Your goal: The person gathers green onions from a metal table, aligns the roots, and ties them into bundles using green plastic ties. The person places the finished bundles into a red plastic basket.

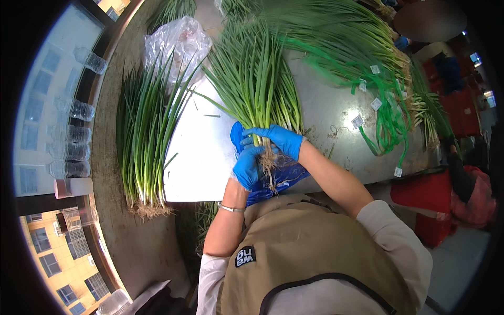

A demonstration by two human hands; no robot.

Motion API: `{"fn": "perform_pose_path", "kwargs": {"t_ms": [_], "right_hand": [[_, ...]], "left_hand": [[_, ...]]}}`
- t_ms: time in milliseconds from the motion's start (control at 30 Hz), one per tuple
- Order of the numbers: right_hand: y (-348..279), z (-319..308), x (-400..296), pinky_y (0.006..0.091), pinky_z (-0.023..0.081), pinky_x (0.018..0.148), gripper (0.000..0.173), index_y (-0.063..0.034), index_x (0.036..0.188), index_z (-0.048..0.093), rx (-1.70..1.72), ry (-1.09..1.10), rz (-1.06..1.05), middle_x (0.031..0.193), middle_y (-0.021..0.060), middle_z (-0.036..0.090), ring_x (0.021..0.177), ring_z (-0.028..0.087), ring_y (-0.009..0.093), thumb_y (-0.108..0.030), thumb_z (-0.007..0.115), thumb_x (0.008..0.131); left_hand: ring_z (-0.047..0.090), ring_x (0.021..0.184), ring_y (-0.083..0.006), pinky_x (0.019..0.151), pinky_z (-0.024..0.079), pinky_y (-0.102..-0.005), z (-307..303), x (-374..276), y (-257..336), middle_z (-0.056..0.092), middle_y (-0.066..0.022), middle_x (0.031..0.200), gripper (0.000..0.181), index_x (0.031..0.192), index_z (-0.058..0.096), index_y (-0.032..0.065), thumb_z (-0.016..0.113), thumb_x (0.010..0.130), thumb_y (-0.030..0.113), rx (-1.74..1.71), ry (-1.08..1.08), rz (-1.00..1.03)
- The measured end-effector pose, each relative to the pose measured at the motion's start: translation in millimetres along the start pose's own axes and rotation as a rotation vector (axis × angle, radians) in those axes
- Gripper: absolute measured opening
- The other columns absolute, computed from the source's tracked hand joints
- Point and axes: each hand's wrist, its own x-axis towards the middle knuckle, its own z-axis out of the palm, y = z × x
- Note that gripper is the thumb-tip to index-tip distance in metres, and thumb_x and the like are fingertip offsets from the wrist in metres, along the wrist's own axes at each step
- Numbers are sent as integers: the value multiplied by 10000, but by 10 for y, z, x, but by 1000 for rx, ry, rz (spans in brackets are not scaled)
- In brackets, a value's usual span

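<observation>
A bunch of spring onions (254,84) lies before me, its green tops pointing away and its rooted ends towards my body. Both hands wear blue gloves and close around the white stems just above the roots (268,161). My left hand (250,163) grips from the near left side; my right hand (281,139) lies across the stems from the right, its fingers over them. Under the hands is a blue plastic sheet or bag (275,177). More spring onions lie just behind the bunch, to the right.
Another onion bunch (147,138) lies left, beside a clear plastic bag (179,47). A large onion pile (334,35) covers the metal table's far right. Green tagged straps (390,126) lie right. Plastic bottles (75,134) line the window. Red containers (419,193) and another person's gloved hand (401,42) are at right.
</observation>
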Motion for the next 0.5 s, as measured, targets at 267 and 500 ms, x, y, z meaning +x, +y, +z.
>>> {"fn": "perform_pose_path", "kwargs": {"t_ms": [267,500], "right_hand": [[-286,-44,-116,248,473,575,453,3,1243,408,308,88,-30,711,-13,432,590,422,70,-238,497,870],[-646,-136,-796,224,400,532,458,21,1189,444,-169,153,95,640,-31,390,546,405,67,-289,509,858]], "left_hand": [[598,805,-230,736,514,-327,267,-22,-232,589,-135,942,233,1049,494,-51,425,843,32,-107,-88,-144],[600,807,-159,686,515,-274,165,10,-79,588,-69,952,304,1128,495,22,495,884,204,498,-122,-141]]}}
